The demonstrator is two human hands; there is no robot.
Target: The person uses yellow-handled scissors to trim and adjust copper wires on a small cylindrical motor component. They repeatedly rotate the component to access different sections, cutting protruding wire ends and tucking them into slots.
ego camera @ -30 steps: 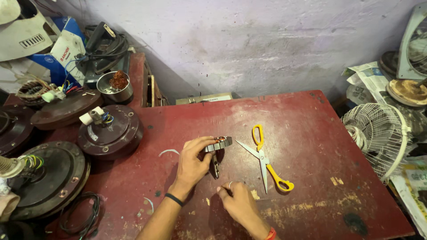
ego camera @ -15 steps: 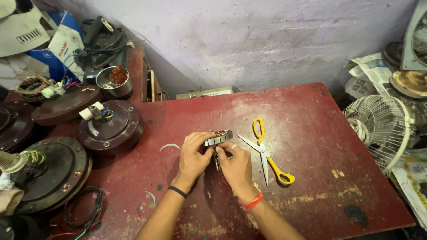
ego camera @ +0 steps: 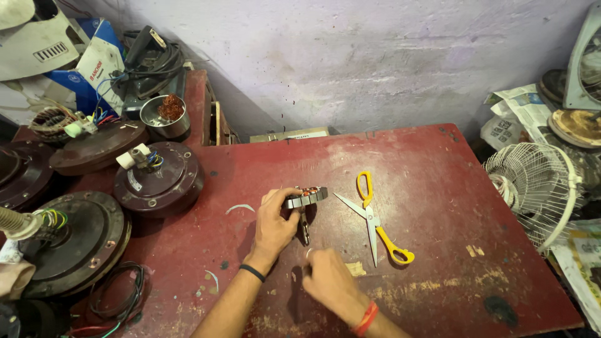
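Left hand (ego camera: 275,222) grip clamps small stator (ego camera: 305,196); right hand (ego camera: 328,278) just below, grip unclear.

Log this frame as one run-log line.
left hand: holds small wound stator | right hand: near table, fingers pinched, contents unclear | yellow scissors: open, untouched

A worn red surface (ego camera: 438,188) stands against a stained, pale purple wall (ego camera: 350,56). Brown fan motors (ego camera: 159,181) crowd its left side. A white fan guard (ego camera: 532,188) and newspapers (ego camera: 519,112) lie at the right. Light is even.
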